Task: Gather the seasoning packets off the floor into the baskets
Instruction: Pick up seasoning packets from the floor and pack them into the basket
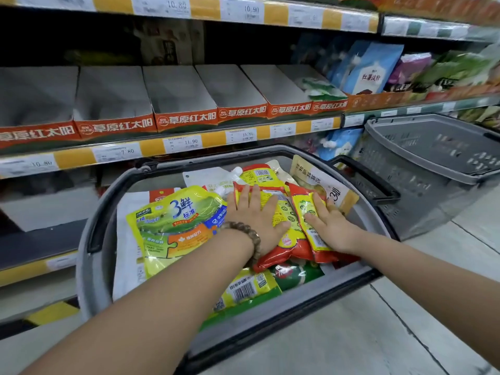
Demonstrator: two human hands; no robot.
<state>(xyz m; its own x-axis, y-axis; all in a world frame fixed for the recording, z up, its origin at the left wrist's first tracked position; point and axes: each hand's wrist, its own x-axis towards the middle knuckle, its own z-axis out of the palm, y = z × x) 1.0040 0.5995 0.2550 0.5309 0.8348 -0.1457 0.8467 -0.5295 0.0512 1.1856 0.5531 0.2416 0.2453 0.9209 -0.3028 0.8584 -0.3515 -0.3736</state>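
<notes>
Both hands lie flat inside the near grey basket (92,269), which stands on the floor in front of the shelves. The left hand (257,215), with a bead bracelet (247,234) on its wrist, presses palm down on a red and yellow packet (286,239); its grip is spread, the fingers straight and apart, pinching nothing. The right hand (328,226) lies just beside it on a second red and yellow packet (308,209), also with the grip spread flat. Left of the hands a large yellow-green pouch (173,226) rests on top of the pile. More packets fill the basket under and around them. A second grey basket (433,169) stands to the right, near the first. The orange display boxes (186,120) on the shelf above show grey insides.
</notes>
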